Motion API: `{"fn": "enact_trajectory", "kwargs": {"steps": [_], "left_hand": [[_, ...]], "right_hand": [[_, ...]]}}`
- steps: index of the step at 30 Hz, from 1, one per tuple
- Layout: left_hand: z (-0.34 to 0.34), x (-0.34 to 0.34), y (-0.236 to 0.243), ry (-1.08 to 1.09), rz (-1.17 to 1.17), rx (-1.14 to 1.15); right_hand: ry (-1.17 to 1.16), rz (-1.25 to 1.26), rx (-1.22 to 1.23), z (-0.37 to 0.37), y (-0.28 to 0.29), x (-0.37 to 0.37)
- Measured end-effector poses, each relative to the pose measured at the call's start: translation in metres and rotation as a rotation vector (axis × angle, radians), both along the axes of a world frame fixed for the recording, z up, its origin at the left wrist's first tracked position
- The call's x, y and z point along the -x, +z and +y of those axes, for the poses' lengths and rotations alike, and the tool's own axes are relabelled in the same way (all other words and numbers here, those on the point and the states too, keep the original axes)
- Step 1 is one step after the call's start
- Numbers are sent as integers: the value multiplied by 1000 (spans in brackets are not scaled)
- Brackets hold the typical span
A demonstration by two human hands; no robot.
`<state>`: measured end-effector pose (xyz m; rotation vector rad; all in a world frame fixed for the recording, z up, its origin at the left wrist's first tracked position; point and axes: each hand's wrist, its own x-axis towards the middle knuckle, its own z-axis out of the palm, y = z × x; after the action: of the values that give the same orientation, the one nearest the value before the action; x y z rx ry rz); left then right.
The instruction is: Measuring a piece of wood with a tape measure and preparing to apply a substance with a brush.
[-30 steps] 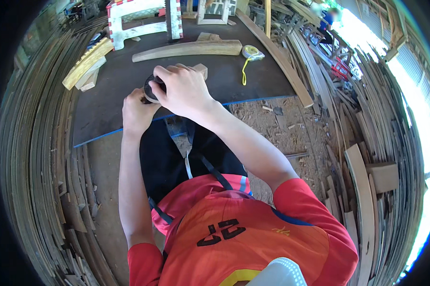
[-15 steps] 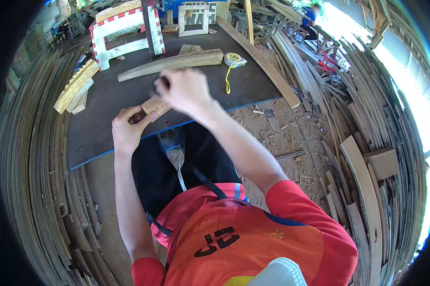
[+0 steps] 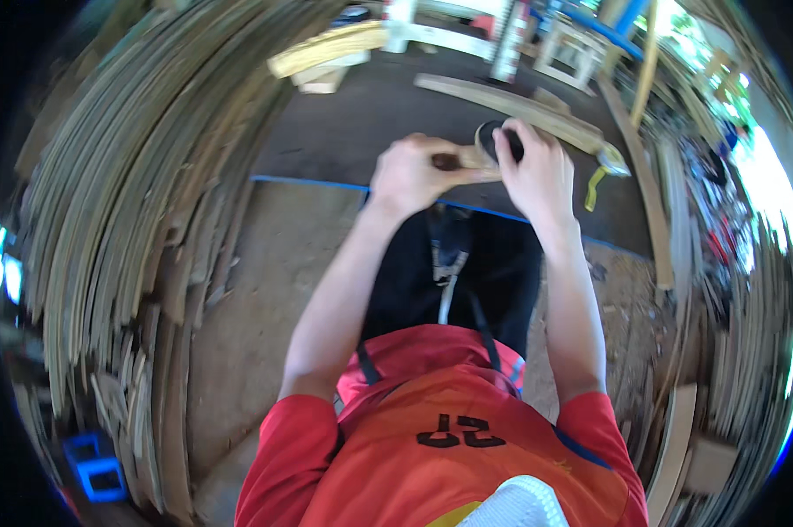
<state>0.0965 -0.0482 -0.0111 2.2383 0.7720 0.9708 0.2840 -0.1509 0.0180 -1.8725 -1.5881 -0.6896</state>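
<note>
Over the near edge of a dark board [image 3: 352,127] with a blue rim, my left hand [image 3: 407,176] grips a short wooden piece [image 3: 473,159]; a dark brown patch shows beside its fingers. Curled around a round black thing with a pale edge [image 3: 487,134], my right hand [image 3: 544,171] presses it against or close to the wood's right end. Blur and fingers hide what kind of thing it is. Beyond the hands lies a long shaped length of wood [image 3: 519,107]. A tape measure [image 3: 613,160] with its yellow tape pulled out sits right of my right hand.
A white step stool [image 3: 445,39] and a pale wooden frame [image 3: 565,54] stand at the back. Light wood offcuts [image 3: 330,54] lie far left on the board. Stacked planks [image 3: 133,176] line the left side, and a long plank [image 3: 647,184] borders the right.
The view has swung left, so the board and hands appear further right and higher. My right hand has come lower beside the left, still holding the round black thing.
</note>
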Motion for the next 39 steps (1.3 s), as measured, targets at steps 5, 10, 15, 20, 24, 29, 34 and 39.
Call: {"fn": "enact_trajectory", "kwargs": {"steps": [5,10,15,20,24,29,34,39], "left_hand": [[-4,1,8,40,-46,-51],[-6,-1,7,20,-12,-48],[-7,0,4,27,-16,-63],[-4,0,3,-59,-60,28],[-3,-1,4,-35,-8,-18],[-5,0,6,-80,-60,48],[-7,3,8,-56,-43,-20],[-6,3,10,-109,-9,31]], "right_hand": [[-127,252,65,-11,31,16],[-107,72,104,-13,38,4],[-36,259,98,-12,30,-7],[277,182,315,-13,34,-9],[-80,262,144,-14,36,-11],[407,125,206,-12,33,-12],[-98,130,230,-5,34,-7],[295,274,335,-6,38,1]]}}
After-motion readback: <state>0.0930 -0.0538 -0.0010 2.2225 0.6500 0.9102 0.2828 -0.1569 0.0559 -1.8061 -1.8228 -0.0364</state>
